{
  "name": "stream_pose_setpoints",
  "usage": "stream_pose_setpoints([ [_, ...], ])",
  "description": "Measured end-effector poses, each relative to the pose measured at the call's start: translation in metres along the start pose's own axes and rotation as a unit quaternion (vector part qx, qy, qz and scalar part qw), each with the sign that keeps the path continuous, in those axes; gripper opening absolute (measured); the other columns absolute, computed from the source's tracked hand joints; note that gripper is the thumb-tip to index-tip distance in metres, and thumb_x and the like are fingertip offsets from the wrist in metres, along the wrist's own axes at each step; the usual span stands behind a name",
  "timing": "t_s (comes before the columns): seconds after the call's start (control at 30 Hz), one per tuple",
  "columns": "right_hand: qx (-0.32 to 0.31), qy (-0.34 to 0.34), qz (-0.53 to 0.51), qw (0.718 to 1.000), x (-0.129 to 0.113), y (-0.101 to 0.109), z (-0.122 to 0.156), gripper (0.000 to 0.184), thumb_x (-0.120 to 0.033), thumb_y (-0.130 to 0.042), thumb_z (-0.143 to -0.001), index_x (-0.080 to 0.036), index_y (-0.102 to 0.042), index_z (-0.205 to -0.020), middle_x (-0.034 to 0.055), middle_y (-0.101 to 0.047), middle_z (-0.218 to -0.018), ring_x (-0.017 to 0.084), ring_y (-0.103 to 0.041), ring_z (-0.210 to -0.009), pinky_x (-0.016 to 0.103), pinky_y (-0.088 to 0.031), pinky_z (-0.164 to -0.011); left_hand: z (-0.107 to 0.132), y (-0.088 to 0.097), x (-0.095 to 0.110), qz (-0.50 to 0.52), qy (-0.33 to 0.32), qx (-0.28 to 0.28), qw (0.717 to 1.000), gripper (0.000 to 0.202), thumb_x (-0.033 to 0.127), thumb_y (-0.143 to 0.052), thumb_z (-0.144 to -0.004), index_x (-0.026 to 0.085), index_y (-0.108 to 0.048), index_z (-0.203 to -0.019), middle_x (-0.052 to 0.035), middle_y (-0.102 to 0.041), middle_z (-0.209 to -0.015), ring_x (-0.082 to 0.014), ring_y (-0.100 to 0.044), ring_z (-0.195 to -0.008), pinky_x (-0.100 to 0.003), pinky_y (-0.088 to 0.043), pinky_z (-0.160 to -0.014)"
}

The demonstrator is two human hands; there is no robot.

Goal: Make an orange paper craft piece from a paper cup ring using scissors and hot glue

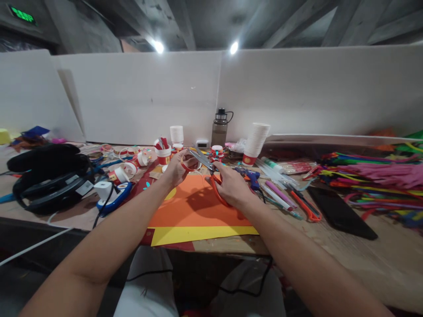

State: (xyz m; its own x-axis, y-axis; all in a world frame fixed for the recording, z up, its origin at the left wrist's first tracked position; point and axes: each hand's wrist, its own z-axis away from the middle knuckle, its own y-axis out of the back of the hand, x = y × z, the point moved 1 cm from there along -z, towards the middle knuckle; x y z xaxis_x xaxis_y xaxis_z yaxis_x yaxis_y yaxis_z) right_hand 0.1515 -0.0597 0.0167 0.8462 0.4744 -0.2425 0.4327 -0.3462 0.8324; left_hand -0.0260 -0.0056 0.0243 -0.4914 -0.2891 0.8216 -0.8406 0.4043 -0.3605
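My left hand (176, 171) is closed on a cut paper cup piece (191, 167), a red-and-white ring with an open middle. In my right hand (228, 182) is a pair of scissors (216, 189) with orange handles. Its metal blades are parted and point up and left, close to the ring; whether they touch the paper I cannot tell. Below both hands lies an orange sheet (194, 207), with a yellow sheet (205, 235) showing along its near edge.
Paper cup stacks (257, 141), a water bottle (219, 127) and a blue glue gun (253, 178) stand or lie beyond and right. Further right are a black phone (342, 213) and pipe cleaners (373, 174). A headphone case (53, 176) and a blue power strip (115, 198) sit left.
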Motion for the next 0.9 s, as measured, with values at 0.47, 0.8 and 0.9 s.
stream_pose_setpoints([
  [0.47,-0.002,-0.001,0.032,0.999,0.0,0.0,0.0,0.05,-0.049,-0.048,-0.092,-0.019,-0.052,-0.132,0.0128,-0.07,-0.111,0.027,-0.065,-0.096,0.031,-0.042,-0.075,0.001,0.0,-0.001,0.003,-0.002,0.015,1.0,0.041,0.029,-0.09,-0.051,0.015,-0.055,-0.066,0.0034,-0.055,-0.06,-0.008,-0.05,-0.055,-0.022,-0.039,-0.054],
  [0.8,0.006,-0.001,0.029,1.0,0.001,-0.001,0.0,0.048,-0.05,-0.05,-0.091,-0.02,-0.055,-0.129,0.0118,-0.072,-0.101,0.026,-0.065,-0.086,0.03,-0.039,-0.069,0.0,0.003,0.0,-0.014,-0.017,-0.023,0.999,0.035,0.034,-0.088,-0.057,0.014,-0.06,-0.064,0.0024,-0.054,-0.057,-0.0085,-0.05,-0.053,-0.023,-0.038,-0.051],
  [0.9,-0.002,-0.033,-0.011,0.999,0.004,-0.001,-0.001,0.045,-0.052,-0.05,-0.09,-0.021,-0.058,-0.122,0.0095,-0.072,-0.089,0.024,-0.064,-0.077,0.028,-0.038,-0.064,-0.003,0.009,-0.002,-0.02,-0.013,-0.028,0.999,0.032,0.032,-0.087,-0.058,0.013,-0.063,-0.065,0.0006,-0.058,-0.06,-0.0094,-0.053,-0.055,-0.024,-0.041,-0.053],
])
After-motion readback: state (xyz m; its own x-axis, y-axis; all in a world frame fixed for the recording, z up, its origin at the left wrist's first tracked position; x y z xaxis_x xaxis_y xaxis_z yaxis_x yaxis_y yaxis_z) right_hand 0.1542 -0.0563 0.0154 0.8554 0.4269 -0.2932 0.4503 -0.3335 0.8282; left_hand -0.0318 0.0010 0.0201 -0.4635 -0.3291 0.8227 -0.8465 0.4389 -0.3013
